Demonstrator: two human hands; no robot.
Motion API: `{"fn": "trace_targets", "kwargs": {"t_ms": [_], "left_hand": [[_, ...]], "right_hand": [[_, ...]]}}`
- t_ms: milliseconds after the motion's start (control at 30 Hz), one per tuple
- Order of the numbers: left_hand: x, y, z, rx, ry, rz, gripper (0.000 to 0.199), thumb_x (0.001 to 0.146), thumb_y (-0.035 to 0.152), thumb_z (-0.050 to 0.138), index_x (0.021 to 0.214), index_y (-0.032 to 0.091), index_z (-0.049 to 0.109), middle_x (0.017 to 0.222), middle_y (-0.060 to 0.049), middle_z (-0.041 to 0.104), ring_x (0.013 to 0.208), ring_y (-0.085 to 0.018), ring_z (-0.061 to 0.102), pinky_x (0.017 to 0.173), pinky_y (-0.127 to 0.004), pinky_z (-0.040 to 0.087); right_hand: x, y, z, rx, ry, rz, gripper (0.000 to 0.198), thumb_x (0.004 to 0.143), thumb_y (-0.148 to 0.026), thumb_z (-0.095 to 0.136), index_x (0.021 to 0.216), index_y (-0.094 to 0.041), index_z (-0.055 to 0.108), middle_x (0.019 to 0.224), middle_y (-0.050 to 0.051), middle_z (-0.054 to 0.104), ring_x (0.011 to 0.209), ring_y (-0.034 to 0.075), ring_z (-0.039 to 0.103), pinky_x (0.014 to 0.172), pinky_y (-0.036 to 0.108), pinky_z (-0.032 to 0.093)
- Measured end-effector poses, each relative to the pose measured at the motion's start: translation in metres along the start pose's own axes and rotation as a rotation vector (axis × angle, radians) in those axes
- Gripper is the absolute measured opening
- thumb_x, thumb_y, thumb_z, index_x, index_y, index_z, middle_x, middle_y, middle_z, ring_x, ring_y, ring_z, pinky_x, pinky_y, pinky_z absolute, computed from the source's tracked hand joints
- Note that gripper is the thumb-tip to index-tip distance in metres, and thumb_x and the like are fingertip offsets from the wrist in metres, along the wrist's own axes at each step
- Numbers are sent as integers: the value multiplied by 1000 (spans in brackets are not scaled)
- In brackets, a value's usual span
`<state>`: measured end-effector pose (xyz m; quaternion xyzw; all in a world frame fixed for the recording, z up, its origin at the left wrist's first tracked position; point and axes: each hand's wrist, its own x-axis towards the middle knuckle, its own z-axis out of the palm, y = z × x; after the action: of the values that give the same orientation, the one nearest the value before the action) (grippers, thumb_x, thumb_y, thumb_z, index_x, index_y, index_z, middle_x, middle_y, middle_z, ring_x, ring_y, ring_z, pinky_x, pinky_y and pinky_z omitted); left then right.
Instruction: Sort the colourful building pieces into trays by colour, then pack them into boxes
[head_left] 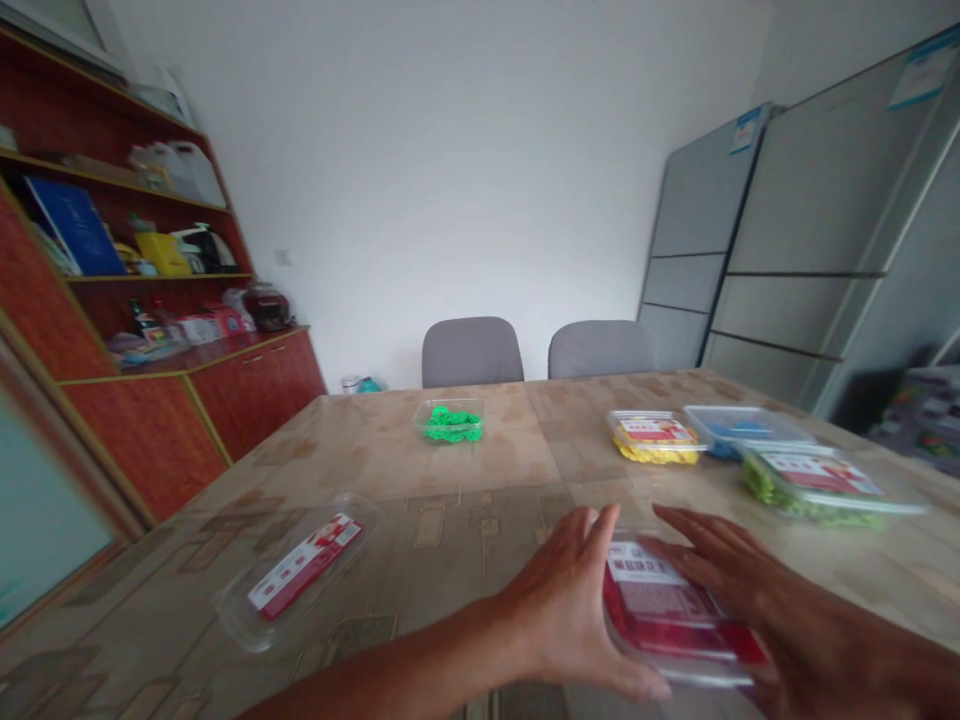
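Observation:
A clear plastic box (667, 612) with red contents and a red-and-white label on its lid sits low on the right of the table. My left hand (566, 600) grips its left side, thumb along the near edge and fingers at the far corner. Along the right side, my right hand (772, 590) holds the same box, its fingers reaching over the lid's edge; its thumb is hard to make out. Off to the left lies a loose clear lid (306, 568) with a similar label. Farther back stands an uncovered clear box (450, 422) of bright green pieces.
At the right stand a lidded box of yellow pieces (656, 440), a box with blue contents (742, 432) and a lidded box of light green pieces (821, 485). Two grey chairs (472, 352) line the table's far edge. A wooden cabinet (255, 380) is at the left.

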<state>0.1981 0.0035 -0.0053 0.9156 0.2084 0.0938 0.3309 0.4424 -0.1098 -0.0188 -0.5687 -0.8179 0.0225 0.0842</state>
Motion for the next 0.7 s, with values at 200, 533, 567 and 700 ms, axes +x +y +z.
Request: {"fn": "trace_targets", "kwargs": {"t_ms": [200, 533, 567, 700], "left_hand": [[40, 1, 37, -85, 56, 84, 133, 47, 53, 79, 150, 11, 6, 151, -20, 22, 137, -39, 22, 111, -49, 28], [81, 15, 59, -109, -73, 130, 145, 45, 55, 82, 148, 4, -6, 154, -24, -5, 140, -42, 3, 114, -53, 17], [79, 16, 57, -99, -96, 143, 144, 46, 53, 83, 149, 5, -6, 154, -22, -8, 140, -42, -1, 114, -54, 16], [59, 11, 43, -84, -112, 144, 123, 61, 46, 77, 150, 11, 0, 155, -18, -8, 140, -37, -2, 114, -53, 16]], "right_hand": [[-19, 16, 17, -27, 98, 57, 90, 75, -38, 68, 148, -34, 16, 155, 10, 19, 137, 41, 21, 104, 66, 27], [-40, 56, 6, -105, 125, 120, 86, 74, -43, 70, 147, -32, 27, 147, 15, 37, 134, 40, 31, 105, 58, 34], [-48, 64, 4, -152, 156, 136, 84, 75, -40, 69, 147, -32, 27, 147, 16, 37, 135, 40, 30, 105, 56, 34], [-80, 100, -5, -305, 268, 194, 81, 74, -40, 71, 145, -30, 35, 144, 21, 41, 131, 40, 36, 100, 53, 35]]}}
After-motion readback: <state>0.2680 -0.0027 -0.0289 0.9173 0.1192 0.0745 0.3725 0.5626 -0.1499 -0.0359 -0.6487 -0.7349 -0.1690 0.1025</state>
